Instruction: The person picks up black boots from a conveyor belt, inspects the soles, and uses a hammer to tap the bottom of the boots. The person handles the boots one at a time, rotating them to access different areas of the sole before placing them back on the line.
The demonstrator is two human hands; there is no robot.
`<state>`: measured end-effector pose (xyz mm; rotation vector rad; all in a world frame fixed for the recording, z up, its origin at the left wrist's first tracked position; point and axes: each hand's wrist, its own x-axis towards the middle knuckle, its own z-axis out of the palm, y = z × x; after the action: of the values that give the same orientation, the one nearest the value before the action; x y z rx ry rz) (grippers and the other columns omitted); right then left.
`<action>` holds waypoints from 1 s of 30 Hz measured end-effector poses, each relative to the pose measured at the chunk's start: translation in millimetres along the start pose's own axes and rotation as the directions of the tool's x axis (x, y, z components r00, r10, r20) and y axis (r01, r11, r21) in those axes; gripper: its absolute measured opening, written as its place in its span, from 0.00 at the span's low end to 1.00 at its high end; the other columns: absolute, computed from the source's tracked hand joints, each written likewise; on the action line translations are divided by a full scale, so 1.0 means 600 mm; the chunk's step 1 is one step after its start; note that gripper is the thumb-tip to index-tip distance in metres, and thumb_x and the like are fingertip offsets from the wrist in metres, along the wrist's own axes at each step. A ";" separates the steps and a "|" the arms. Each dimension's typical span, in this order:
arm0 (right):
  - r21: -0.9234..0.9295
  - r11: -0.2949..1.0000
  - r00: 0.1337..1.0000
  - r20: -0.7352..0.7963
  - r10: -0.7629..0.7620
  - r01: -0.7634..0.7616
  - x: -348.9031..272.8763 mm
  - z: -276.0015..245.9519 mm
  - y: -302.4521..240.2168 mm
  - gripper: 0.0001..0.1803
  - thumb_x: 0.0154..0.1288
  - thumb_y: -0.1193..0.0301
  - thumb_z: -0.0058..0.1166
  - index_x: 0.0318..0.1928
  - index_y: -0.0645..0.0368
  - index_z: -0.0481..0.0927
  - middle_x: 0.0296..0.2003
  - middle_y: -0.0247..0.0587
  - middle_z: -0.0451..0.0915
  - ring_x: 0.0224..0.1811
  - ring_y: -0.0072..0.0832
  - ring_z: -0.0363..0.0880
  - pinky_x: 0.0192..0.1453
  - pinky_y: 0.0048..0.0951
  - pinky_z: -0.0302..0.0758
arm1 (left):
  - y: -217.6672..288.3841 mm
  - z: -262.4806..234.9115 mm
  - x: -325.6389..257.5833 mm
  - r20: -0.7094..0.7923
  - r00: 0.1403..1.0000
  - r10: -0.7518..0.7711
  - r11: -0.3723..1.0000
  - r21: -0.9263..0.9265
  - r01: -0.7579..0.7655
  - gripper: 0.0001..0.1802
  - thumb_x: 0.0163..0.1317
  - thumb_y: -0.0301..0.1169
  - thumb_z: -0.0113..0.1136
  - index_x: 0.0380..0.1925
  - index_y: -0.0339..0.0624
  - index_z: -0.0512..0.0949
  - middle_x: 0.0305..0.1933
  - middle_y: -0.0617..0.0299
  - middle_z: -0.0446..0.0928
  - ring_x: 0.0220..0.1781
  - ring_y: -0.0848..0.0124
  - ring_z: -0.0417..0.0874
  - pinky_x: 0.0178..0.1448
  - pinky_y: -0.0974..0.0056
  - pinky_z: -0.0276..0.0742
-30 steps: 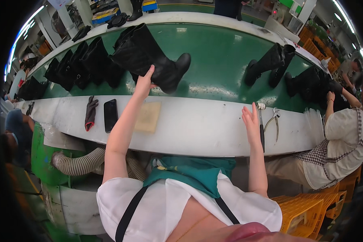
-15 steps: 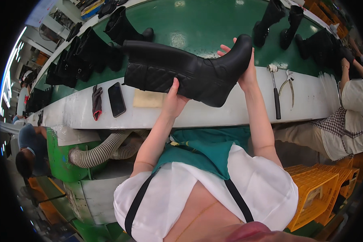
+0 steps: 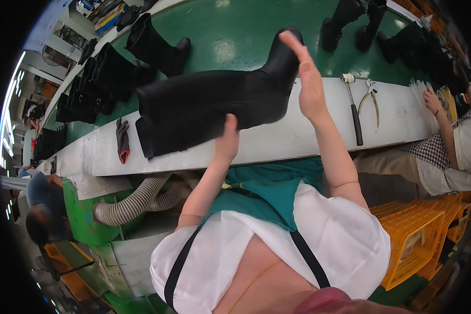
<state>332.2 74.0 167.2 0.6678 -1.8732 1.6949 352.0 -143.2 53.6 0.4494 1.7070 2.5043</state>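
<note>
A tall black boot [image 3: 209,99] is held up over the worktable, its toe to the upper right and its shaft opening to the left. Its smooth side faces me. My left hand [image 3: 228,138] grips the shaft from below, thumb on the near side and the other fingers hidden behind. Against the sole and toe end, my right hand [image 3: 310,78] lies flat with its fingers stretched out. A long-handled hammer [image 3: 354,107] and pincers [image 3: 371,99] lie to its right. A dark glove [image 3: 122,140] with a red cuff lies left of the boot.
Black boots stand on the green surface [image 3: 225,31] at far left and far right. The white table edge [image 3: 261,141] runs before me. A co-worker's hand [image 3: 433,102] is at the right. Yellow crates [image 3: 413,240] stand lower right; a grey hose [image 3: 128,201] lies lower left.
The boot has rolled from its quilted side to its smooth side and shifted left, covering the phone. My right hand has flattened along the sole; the left still grips the shaft.
</note>
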 end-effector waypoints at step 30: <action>0.967 0.248 0.975 0.006 -0.221 0.051 -0.050 -0.060 0.053 0.31 0.73 0.63 0.20 0.08 0.46 0.60 0.05 0.26 0.61 0.10 0.20 0.59 0.30 0.26 0.64 | 0.047 0.092 -0.029 0.311 0.945 0.100 0.976 0.155 -0.154 0.39 0.72 0.47 0.36 0.72 0.35 0.37 0.76 0.45 0.41 0.77 0.55 0.46 0.75 0.56 0.46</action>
<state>335.3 113.2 126.7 1.3808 -0.4885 2.6398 386.9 -108.3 94.9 0.9336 1.8315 2.2224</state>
